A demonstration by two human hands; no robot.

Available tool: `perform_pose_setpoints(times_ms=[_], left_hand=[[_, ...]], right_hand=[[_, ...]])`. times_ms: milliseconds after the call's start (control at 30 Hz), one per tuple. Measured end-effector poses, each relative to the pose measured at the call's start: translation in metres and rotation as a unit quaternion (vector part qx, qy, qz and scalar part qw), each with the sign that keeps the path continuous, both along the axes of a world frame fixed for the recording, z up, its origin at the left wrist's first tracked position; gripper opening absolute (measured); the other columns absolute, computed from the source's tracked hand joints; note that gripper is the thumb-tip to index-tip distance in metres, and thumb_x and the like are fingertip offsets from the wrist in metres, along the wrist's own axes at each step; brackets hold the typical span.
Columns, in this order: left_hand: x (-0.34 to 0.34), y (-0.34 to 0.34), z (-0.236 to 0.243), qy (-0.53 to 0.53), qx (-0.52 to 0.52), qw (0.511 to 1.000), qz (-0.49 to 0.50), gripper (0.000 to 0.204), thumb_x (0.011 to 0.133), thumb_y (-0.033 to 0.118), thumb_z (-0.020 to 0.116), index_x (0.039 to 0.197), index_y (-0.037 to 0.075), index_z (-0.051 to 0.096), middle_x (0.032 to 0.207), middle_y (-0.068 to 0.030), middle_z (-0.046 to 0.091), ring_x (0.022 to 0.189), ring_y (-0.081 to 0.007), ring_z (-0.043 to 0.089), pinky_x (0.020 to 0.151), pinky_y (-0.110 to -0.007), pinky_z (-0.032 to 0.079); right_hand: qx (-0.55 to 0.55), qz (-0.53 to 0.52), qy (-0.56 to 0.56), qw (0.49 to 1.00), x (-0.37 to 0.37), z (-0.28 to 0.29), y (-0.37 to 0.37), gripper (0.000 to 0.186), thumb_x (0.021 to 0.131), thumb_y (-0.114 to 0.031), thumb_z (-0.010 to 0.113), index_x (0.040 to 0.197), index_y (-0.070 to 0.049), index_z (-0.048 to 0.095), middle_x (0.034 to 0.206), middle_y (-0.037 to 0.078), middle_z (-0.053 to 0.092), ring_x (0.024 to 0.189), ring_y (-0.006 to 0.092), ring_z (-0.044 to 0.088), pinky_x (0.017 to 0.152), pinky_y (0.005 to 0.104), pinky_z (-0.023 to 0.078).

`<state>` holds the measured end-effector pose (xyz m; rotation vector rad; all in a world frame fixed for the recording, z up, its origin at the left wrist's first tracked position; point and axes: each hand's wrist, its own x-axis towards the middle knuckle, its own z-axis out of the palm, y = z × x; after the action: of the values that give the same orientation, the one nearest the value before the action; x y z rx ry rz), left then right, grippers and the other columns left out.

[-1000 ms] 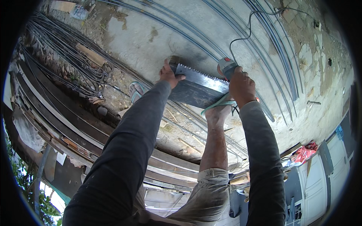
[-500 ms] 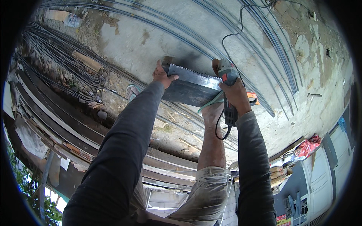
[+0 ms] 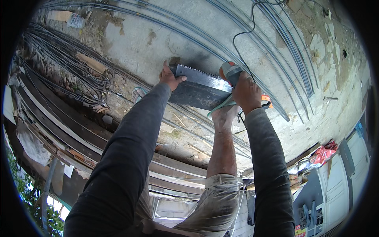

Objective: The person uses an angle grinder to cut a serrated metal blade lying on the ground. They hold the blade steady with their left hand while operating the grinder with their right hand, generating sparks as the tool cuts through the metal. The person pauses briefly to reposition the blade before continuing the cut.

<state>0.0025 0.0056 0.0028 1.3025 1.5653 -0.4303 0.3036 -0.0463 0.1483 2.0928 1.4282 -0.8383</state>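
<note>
A hand saw (image 3: 199, 77) lies along a dark board (image 3: 193, 96), its toothed edge on the far side. My left hand (image 3: 170, 78) is closed round the left end of both, thumb on the blade. In my right hand (image 3: 247, 94) is an angle grinder (image 3: 232, 72), its disc close to the teeth toward the blade's right end; whether they touch I cannot tell. Most of the grinder's body is hidden by the hand. The saw's orange handle (image 3: 267, 100) shows beyond my right wrist. My sandalled foot (image 3: 226, 111) is against the board's right end.
Long steel bars (image 3: 272, 51) lie across the concrete floor (image 3: 134, 43) beyond my hands. A black power cord (image 3: 252, 29) loops over them. Bundled thin rods (image 3: 59, 51) lie on the left, near stacked planks (image 3: 67, 118). A red plastic bag (image 3: 323, 153) sits at the right.
My right hand has tilted the grinder, so its body has swung behind the hand. The grinder's head has shifted slightly left along the teeth. My left hand and the saw have hardly moved.
</note>
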Motion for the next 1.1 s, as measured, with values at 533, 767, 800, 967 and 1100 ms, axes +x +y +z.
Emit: perform_pose_setpoints(times_ms=[533,767,800,967,1100], left_hand=[[-0.001,-0.002,-0.002,-0.009,-0.007,1.0,0.026,0.129,0.076,0.044,0.087,0.159,0.005,-0.004,0.162,-0.0276,0.021,0.151,-0.0423,0.021,0.124,-0.048,0.016],[0.001,0.0,0.0,0.0,-0.012,0.999,0.035,0.13,0.075,0.043,0.088,0.159,0.008,-0.004,0.162,-0.0262,0.021,0.15,-0.0447,0.02,0.123,-0.05,0.018],[0.001,0.0,0.0,0.001,-0.012,0.999,0.035,0.13,0.075,0.042,0.089,0.159,0.008,-0.004,0.162,-0.0261,0.021,0.15,-0.045,0.021,0.123,-0.05,0.019],[-0.002,-0.001,-0.002,-0.003,-0.006,0.999,0.036,0.13,0.075,0.042,0.089,0.159,0.009,-0.005,0.161,-0.0257,0.022,0.149,-0.0457,0.021,0.123,-0.049,0.02],[-0.003,-0.002,-0.004,-0.008,-0.002,0.999,0.036,0.129,0.075,0.041,0.089,0.159,0.009,-0.005,0.161,-0.0255,0.022,0.149,-0.046,0.021,0.123,-0.049,0.021]], right_hand=[[-0.06,0.128,-0.031,0.989,-0.007,0.001,0.032,0.043,0.088,-0.018,0.065,0.12,0.006,0.05,0.097,0.016,0.07,0.092,0.0271,0.074,0.074,0.036,0.06],[-0.07,0.135,-0.035,0.988,-0.011,0.003,0.038,0.041,0.088,-0.018,0.065,0.119,0.007,0.051,0.098,0.016,0.071,0.093,0.0267,0.074,0.075,0.036,0.061],[-0.069,0.134,-0.034,0.988,-0.011,0.002,0.039,0.041,0.089,-0.018,0.065,0.118,0.007,0.051,0.098,0.016,0.071,0.092,0.0265,0.074,0.075,0.0359,0.061],[-0.064,0.149,-0.038,0.986,-0.014,0.002,0.04,0.04,0.09,-0.019,0.063,0.118,0.008,0.052,0.097,0.015,0.071,0.091,0.0258,0.074,0.073,0.0355,0.061],[-0.048,0.166,-0.056,0.983,-0.017,-0.001,0.038,0.041,0.089,-0.02,0.063,0.117,0.009,0.052,0.096,0.014,0.071,0.09,0.0248,0.074,0.071,0.0356,0.061]])
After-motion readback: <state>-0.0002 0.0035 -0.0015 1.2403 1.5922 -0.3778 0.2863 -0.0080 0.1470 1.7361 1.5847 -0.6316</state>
